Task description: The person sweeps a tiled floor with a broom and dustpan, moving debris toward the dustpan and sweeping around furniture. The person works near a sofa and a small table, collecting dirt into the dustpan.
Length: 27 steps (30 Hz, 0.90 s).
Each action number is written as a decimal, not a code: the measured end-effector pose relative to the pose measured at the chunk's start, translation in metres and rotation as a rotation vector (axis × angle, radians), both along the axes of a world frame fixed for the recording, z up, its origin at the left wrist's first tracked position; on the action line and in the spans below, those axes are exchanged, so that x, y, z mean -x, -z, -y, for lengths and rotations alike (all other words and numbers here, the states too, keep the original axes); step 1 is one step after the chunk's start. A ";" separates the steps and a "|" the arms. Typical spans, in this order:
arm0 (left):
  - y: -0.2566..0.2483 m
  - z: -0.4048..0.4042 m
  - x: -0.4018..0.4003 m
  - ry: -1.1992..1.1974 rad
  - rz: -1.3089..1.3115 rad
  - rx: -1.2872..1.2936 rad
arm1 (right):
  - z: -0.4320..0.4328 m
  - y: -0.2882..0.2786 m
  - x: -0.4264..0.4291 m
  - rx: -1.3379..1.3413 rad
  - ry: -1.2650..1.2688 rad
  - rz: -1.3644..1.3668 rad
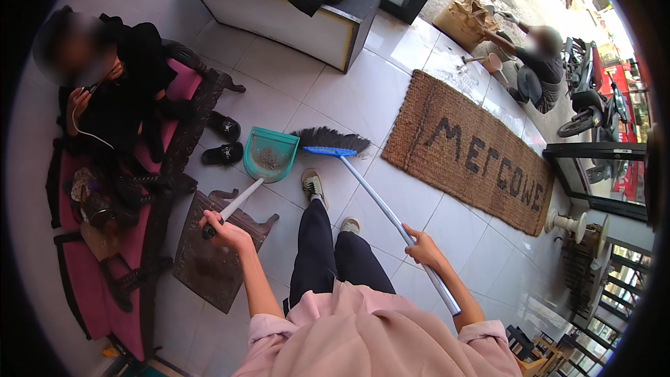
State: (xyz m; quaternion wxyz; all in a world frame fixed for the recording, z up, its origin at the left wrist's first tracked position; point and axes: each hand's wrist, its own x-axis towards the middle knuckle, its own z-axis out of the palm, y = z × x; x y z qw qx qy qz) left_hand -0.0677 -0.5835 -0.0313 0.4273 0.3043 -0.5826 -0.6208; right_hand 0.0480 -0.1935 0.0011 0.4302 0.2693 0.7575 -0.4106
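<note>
My left hand [226,231] grips the dark-tipped end of a white handle, which leads to a green plastic dustpan [251,141]. Grey dirt [268,158] lies inside the pan. In my right hand [423,247] is the metal pole of a broom [374,195]. Its blue head [330,152] and dark bristles [335,136] rest on the white tiles, just right of the pan's open edge. Specks of dirt show by the bristles' right end. My shoes [313,187] stand below the broom head.
A woven doormat [466,152] with lettering lies to the right. Black slippers [222,153], a small wooden table [209,256] and a pink-cushioned bench [84,283] with a seated person are at left. Beyond a low cabinet [282,15], another person crouches outside by a paper sack [460,21].
</note>
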 end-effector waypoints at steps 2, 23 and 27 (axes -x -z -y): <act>-0.004 -0.007 -0.016 -0.022 0.021 0.075 | -0.009 -0.008 0.001 0.031 0.033 -0.024; -0.019 -0.047 -0.146 0.143 0.080 -0.135 | -0.007 0.061 -0.134 -0.080 0.111 -0.042; -0.011 -0.035 -0.178 0.227 0.132 -0.159 | 0.010 0.024 -0.176 -0.020 0.131 0.035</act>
